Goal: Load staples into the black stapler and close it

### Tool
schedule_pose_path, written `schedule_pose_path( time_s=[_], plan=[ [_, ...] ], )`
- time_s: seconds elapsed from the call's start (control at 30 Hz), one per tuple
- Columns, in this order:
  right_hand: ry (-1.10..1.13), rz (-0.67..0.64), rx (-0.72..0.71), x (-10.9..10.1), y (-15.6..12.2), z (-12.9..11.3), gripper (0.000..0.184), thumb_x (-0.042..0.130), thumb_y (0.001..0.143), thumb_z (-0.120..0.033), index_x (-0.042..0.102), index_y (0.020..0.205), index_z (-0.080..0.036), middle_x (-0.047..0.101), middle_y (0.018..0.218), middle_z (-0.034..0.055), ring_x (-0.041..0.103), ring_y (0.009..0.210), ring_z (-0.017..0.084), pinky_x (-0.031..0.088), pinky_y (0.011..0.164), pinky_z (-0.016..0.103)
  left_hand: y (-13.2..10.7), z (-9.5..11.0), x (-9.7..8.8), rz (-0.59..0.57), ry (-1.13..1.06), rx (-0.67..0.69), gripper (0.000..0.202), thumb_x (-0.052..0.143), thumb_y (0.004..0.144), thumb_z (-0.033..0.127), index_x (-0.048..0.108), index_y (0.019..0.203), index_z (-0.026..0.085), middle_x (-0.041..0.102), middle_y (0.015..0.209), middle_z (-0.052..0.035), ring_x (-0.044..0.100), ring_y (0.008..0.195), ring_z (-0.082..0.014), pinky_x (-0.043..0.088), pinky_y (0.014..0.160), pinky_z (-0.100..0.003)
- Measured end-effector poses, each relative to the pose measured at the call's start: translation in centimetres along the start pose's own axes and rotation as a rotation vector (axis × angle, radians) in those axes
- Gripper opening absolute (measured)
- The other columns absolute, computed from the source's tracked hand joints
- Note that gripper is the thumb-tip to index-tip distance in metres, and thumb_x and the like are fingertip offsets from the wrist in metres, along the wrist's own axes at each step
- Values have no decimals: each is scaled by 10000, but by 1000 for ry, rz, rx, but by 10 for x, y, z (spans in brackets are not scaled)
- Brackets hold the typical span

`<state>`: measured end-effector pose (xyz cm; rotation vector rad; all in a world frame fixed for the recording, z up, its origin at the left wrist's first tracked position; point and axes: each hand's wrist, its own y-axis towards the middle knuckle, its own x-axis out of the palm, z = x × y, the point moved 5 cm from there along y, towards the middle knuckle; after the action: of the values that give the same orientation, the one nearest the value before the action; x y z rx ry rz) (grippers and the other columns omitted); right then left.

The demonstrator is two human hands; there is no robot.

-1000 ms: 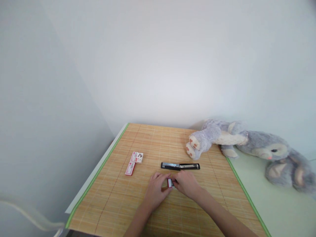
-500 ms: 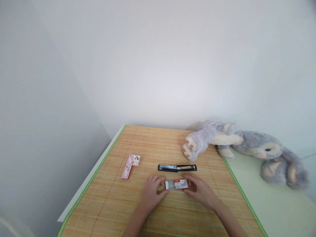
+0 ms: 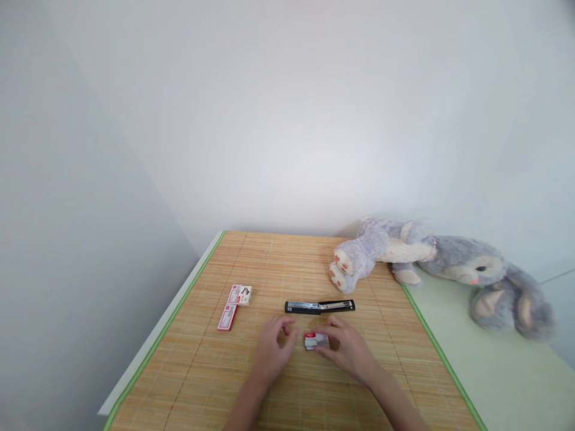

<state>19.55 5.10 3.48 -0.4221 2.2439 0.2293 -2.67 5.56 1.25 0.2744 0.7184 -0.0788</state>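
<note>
My right hand (image 3: 353, 352) has its thumb and fingers around the right part of a small red and white box (image 3: 311, 341), which looks like a staple box. Part of the box is hidden behind the fingers. To the left of it, my left hand (image 3: 273, 350) holds nothing, with thumb and forefinger apart and the fingers bent. Just beyond the hands lies a black stapler (image 3: 320, 307), unfolded flat so that its metal channel shows.
Several small red and white boxes (image 3: 228, 316) lie together on the left of the bamboo mat (image 3: 278, 263). A grey plush rabbit (image 3: 453, 257) sprawls across the back right of the mat and the pale tabletop (image 3: 485, 359). A wall (image 3: 287, 120) rises behind.
The box looks shorter; its white end and grey middle no longer stick out to the left. My left hand has come away from it, and my right hand has shifted slightly left.
</note>
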Motion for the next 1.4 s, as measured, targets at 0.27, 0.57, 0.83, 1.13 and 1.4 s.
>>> schedule_pose_path(
  time_s=[0.27, 0.57, 0.83, 1.13, 1.4],
  plan=[
    [39, 15, -63, 3, 25, -19, 125, 669, 940, -285, 764, 1018, -261, 631, 916, 8, 613, 793, 159, 439, 731, 259, 42, -17, -4, -62, 109, 28, 334, 729, 882, 446, 690, 1202, 359, 660, 1258, -16, 529, 1206, -276, 375, 1055, -450],
    [-29, 10, -83, -6, 54, -17, 118, 668, 943, -313, 779, 937, -271, 619, 842, 0, 593, 751, 162, 405, 683, 267, 20, -10, 2, -106, 121, 29, 305, 746, 883, 458, 699, 1178, 399, 672, 1228, 17, 532, 1176, -248, 353, 1006, -413],
    [-23, -20, -89, 1, 56, -16, 133, 660, 944, -306, 774, 996, -263, 623, 860, 4, 603, 778, 166, 434, 717, 268, 22, -10, -1, -103, 122, 17, 295, 734, 885, 475, 704, 1166, 392, 673, 1210, 3, 532, 1164, -256, 356, 995, -419],
    [-34, -24, -64, 2, 57, -15, 142, 648, 949, -319, 775, 968, -258, 605, 843, 3, 581, 760, 165, 434, 718, 273, 22, -11, -1, -108, 111, 12, 303, 738, 882, 478, 703, 1172, 397, 676, 1211, 5, 531, 1161, -257, 357, 999, -424],
    [-46, -56, -73, 0, 57, -20, 149, 649, 937, -324, 779, 991, -275, 631, 858, 8, 600, 774, 177, 427, 716, 276, 22, -11, -2, -112, 109, 7, 322, 718, 886, 496, 706, 1189, 387, 673, 1221, -11, 528, 1167, -268, 364, 1006, -438]
  ],
)
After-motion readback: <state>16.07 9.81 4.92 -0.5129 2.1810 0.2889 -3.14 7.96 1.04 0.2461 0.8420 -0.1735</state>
